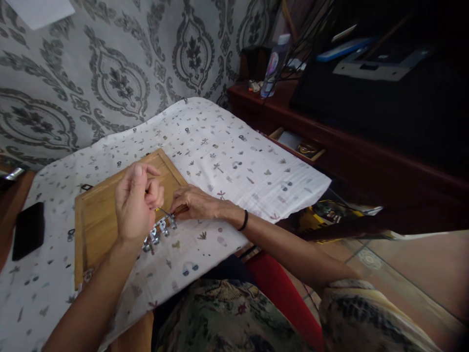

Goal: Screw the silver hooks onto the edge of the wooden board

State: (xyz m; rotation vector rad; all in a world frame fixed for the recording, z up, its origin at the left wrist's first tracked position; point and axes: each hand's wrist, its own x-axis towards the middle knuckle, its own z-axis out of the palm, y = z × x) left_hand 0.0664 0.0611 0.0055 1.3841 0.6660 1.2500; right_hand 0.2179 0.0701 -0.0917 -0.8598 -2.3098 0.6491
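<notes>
A wooden board [106, 210] with a raised border lies on the patterned cloth. Along its near right edge runs a row of silver metal hooks [164, 228]. My left hand [137, 198] is closed over the board around what looks like a screwdriver [164, 211]; its thin shaft slants toward the hook at the right end, and its handle is mostly hidden. At that same end, my right hand [192, 203] has its fingers pinched together by the shaft tip and the board's edge. What they grip is too small to make out.
A black phone [28, 231] lies at the left on the white printed cloth [227, 146]. To the right stands a dark red desk [340, 142] with a partly open drawer [296, 144] and a plastic bottle [274, 66]. Patterned wallpaper [120, 63] backs the table.
</notes>
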